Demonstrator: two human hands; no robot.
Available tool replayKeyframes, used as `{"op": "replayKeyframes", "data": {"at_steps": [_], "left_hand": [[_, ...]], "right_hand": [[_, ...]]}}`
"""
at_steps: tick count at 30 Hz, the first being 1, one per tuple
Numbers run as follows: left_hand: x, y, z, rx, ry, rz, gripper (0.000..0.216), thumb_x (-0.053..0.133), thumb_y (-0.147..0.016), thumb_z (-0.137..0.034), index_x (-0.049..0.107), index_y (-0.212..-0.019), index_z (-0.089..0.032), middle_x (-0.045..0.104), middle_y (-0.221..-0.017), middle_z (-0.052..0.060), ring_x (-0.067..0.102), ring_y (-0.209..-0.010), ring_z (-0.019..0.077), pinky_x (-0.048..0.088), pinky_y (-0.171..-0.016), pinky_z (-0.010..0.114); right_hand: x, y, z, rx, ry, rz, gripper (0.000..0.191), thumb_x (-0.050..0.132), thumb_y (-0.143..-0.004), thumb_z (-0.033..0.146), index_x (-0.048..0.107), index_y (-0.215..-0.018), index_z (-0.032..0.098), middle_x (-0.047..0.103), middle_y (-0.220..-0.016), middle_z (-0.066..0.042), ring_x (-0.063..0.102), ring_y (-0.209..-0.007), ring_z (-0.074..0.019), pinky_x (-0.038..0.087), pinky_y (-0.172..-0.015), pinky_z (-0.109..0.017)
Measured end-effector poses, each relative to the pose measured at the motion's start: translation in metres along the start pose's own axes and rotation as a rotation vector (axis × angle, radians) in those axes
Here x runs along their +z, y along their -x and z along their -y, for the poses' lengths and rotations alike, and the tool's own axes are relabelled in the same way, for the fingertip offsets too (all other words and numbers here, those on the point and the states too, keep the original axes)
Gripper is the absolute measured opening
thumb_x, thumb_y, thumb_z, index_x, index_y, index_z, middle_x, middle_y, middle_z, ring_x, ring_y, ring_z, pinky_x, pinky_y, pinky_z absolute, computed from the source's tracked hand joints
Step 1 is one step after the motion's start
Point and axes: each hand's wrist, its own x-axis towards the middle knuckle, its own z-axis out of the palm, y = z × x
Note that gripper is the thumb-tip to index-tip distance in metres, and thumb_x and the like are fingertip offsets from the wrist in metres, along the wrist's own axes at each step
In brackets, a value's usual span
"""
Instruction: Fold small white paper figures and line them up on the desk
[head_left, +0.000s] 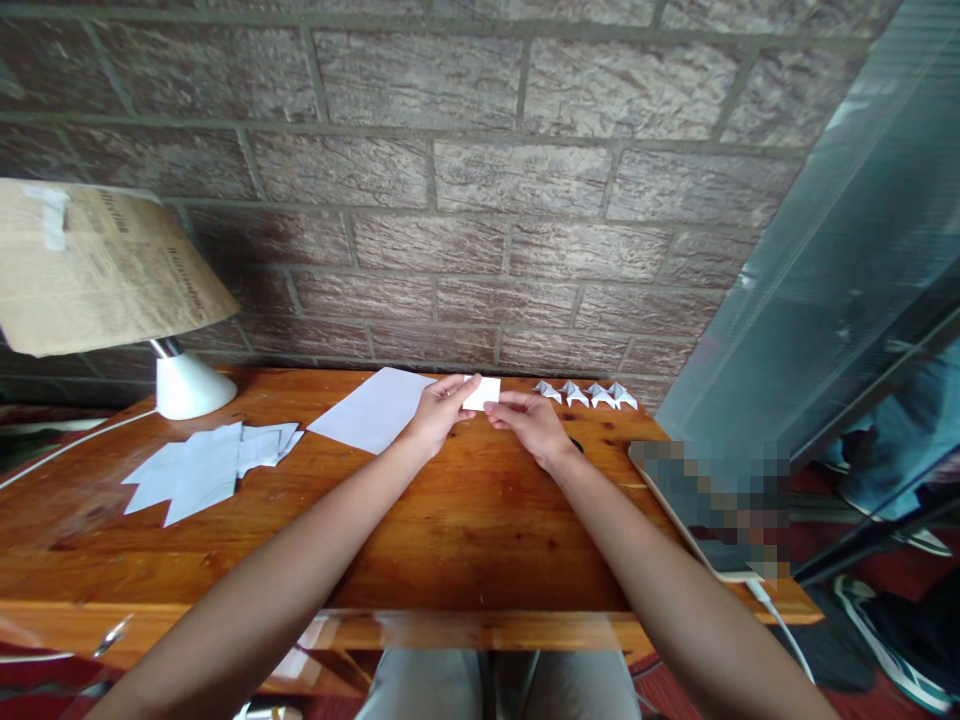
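A small white piece of paper [486, 392], roughly square and apparently folded, is held up above the far middle of the wooden table [480, 520]. My left hand [441, 408] pinches its left side, thumb on the face toward me. At its lower right corner, my right hand [531, 424] grips it between thumb and fingers. Behind my left hand lies a large white sheet of paper [373, 410]. Several folded paper stars [585, 393] stand in a row to the right of my right hand, near the wall.
On the left are overlapping paper pieces [202, 470] and a lamp with a white base [193, 385] and newsprint shade [112, 265]. A tablet-like device [697, 510] with a white cable [784, 630] lies at the right edge. A brick wall [465, 180] borders the back.
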Motion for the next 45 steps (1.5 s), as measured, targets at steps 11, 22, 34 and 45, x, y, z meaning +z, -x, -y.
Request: {"op": "replayKeyframes", "data": {"at_steps": [11, 22, 34, 45], "left_hand": [[0.000, 0.000, 0.000, 0.019, 0.064, -0.009, 0.042, 0.076, -0.061, -0.054, 0.068, -0.078, -0.017, 0.065, -0.074, 0.002, 0.059, -0.066, 0.0108, 0.048, -0.056, 0.020], [0.001, 0.001, -0.002, 0.063, 0.019, 0.000, 0.043, 0.081, -0.055, -0.045, 0.068, -0.085, -0.017, 0.066, -0.074, 0.000, 0.060, -0.070, 0.0126, 0.049, -0.056, 0.021], [-0.001, 0.000, -0.003, 0.106, -0.085, 0.108, 0.049, 0.079, -0.059, -0.044, 0.067, -0.096, -0.015, 0.071, -0.080, 0.005, 0.061, -0.067, 0.0146, 0.042, -0.049, 0.020], [-0.003, 0.000, -0.001, 0.067, -0.047, 0.095, 0.052, 0.078, -0.062, -0.044, 0.065, -0.103, -0.016, 0.071, -0.087, 0.006, 0.064, -0.068, 0.0152, 0.047, -0.049, 0.021]], "right_hand": [[0.000, -0.001, 0.000, -0.002, -0.089, -0.086, 0.042, 0.085, -0.052, 0.033, 0.061, -0.082, 0.018, 0.069, -0.068, 0.000, 0.064, -0.063, -0.0123, 0.053, -0.064, -0.027], [-0.003, -0.002, 0.002, -0.105, 0.109, -0.108, 0.037, 0.078, -0.059, 0.050, 0.065, -0.072, 0.017, 0.067, -0.071, -0.002, 0.061, -0.066, -0.0147, 0.052, -0.064, -0.029], [-0.021, -0.005, 0.012, -0.253, 0.237, 0.091, 0.028, 0.072, -0.072, 0.039, 0.072, -0.094, 0.022, 0.072, -0.089, -0.002, 0.061, -0.072, -0.0149, 0.048, -0.065, -0.028], [-0.023, -0.004, 0.015, -0.263, 0.204, 0.177, 0.028, 0.074, -0.071, 0.034, 0.073, -0.097, 0.024, 0.073, -0.093, -0.002, 0.062, -0.072, -0.0147, 0.047, -0.066, -0.028]]}}
